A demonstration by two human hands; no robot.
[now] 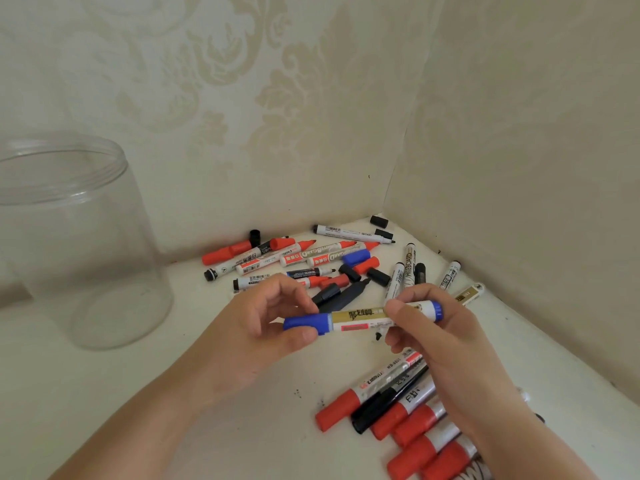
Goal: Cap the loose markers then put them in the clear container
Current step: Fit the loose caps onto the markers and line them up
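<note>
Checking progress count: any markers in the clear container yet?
No: the clear container stands empty at left, while the blue marker is held between the left hand and right hand.

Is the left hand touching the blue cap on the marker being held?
Touching. The head view shows the left hand pinching the blue cap, thumb below and fingers curled above it.

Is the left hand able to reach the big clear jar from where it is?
Probably yes. The clear jar stands open on the left hand's side with bare white surface between them, though that hand is now holding the blue marker.
</note>
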